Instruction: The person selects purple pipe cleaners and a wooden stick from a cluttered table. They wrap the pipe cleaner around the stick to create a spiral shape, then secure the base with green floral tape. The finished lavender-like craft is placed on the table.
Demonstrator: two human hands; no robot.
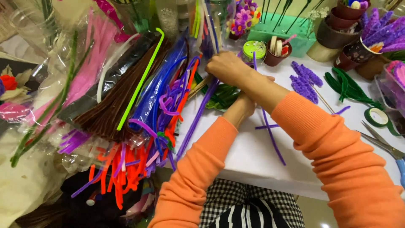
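Note:
My right hand [228, 67] reaches across to the left and is closed in a fist at the edge of a heap of coloured pipe cleaners. It grips a long purple pipe cleaner [196, 118] that runs down toward the table edge, beside some thin wooden sticks [198, 86]. My left hand [244, 105] lies crossed under my right forearm; only the wrist and a fingertip show. Another purple pipe cleaner [273, 141] lies on the white table [253, 160] beneath my arms. Both arms wear orange sleeves.
Bundles in clear bags fill the left: brown [109, 109], pink [86, 71], blue [162, 80], a lime stem [141, 80], loose orange pieces [120, 173]. To the right lie purple flower spikes [306, 82], green stems [348, 86], a green tape roll [376, 117], scissors [382, 143] and small pots [278, 50].

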